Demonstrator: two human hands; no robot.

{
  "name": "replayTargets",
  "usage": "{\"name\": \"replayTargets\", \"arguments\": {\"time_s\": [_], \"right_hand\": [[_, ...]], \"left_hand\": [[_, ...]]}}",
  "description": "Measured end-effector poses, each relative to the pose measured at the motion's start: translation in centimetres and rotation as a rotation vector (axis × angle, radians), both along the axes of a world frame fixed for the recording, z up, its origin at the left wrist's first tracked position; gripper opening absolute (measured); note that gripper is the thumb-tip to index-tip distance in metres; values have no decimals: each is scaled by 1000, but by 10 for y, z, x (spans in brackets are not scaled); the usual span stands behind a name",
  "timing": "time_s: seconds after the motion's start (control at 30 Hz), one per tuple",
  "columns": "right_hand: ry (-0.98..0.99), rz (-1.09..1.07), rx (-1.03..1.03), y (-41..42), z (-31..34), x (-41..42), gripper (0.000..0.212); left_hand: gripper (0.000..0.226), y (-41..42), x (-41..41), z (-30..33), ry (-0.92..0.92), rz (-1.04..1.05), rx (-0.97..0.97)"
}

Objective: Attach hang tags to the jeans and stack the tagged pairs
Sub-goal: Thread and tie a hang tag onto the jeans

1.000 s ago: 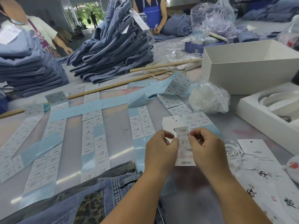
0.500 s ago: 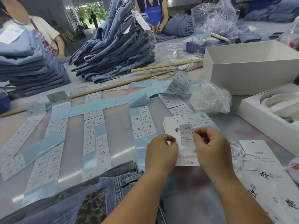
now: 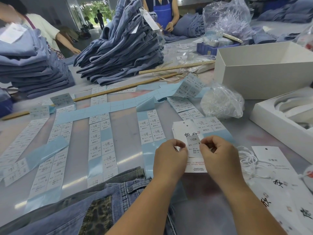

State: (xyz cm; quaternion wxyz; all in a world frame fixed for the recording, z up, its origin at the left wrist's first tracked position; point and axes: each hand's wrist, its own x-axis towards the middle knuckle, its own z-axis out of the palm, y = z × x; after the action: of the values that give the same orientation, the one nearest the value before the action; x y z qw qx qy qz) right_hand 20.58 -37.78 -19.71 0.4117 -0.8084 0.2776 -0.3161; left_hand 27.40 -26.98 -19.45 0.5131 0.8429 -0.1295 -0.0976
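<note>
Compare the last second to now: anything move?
Little. Both hands, left hand and right hand, keep pinching the small size sticker over the stack of white hang tags; the sticker sits slightly higher on the top tag than a second ago. Nothing was let go. The sticker strips, the jeans in front and the white box stayed put.

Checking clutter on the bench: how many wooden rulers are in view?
2. One wooden ruler lies far right, by the white box. The other wooden ruler runs diagonally across the table, behind the label strips, partly covered by them. More may be hidden under the jeans stacks.
</note>
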Motion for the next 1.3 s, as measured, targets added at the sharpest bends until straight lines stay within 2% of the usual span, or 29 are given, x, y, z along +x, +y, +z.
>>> {"name": "replayTargets", "arguments": {"time_s": [0.2, 0.37, 0.6, 0.7, 0.77, 0.9, 1.0, 1.1, 1.2, 1.3], "right_hand": [[26, -14, -93, 2, -1, 0, 20], [58, -16, -251, 5, -1, -1, 9], [92, -59, -319, 7, -3, -2, 19], [165, -104, -290, 2, -3, -1, 46], [169, -71, -273, 1, -2, -1, 53], [221, 2, -350, 6, -6, 2, 31], [296, -44, -310, 4, -8, 1, 31], [263, -89, -316, 4, -8, -1, 28], [201, -48, -350, 11, -8, 0, 22], [223, -72, -322, 7, -7, -1, 26]], "left_hand": [[13, 0, 0, 1, -7, 12, 16], [7, 0, -2, 1, 34, 9, -10], [15, 1, -1, -2, 35, -11, -11], [15, 1, 0, -3, 61, -22, -24], [16, 2, 0, -3, 69, -30, -27], [17, 2, -1, -4, 54, -45, -27], [17, 2, -1, -4, 47, -43, -19], [18, 1, -2, -4, 45, -41, -15], [30, 0, -2, -3, 44, -31, 10], [28, 0, -3, -2, 60, -34, 12]]}}
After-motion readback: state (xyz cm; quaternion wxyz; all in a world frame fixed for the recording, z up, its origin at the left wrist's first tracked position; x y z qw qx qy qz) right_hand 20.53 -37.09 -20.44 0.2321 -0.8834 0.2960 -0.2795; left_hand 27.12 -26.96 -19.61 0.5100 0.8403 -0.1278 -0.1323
